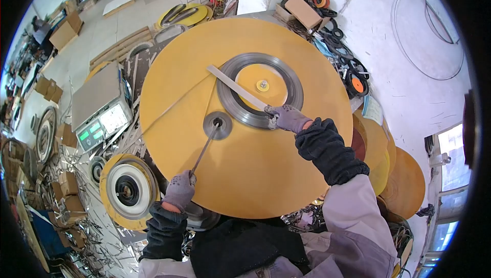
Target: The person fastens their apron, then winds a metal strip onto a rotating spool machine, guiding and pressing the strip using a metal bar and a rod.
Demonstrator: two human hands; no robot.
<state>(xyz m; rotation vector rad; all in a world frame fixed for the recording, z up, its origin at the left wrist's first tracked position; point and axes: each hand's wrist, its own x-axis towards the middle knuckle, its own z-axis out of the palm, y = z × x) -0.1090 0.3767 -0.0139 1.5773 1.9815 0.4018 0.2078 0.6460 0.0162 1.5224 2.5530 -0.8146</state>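
A large yellow round disc (255, 175) lies in front of me. On it sits a wide grey coil of metal strip (294, 81) around a yellow hub plate (250, 76) with a central bolt. My right hand (289, 118), in a grey glove, is closed on the near end of a flat pale bar (238, 89), which lies slantwise across the coil. My left hand (180, 188), also gloved, is closed on a thin dark rod (204, 150). The rod's far end meets the middle of a small grey reel (224, 130). A thin strip (179, 99) runs leftward off the disc from near the bar's far end.
At left stand a digital scale (99, 99) and a yellow-rimmed reel (110, 188), with metal scraps around them. Behind the disc is an open cardboard box (304, 11) beside black rings and scissors. More yellow discs (404, 183) lean at right, by the white wall (378, 32).
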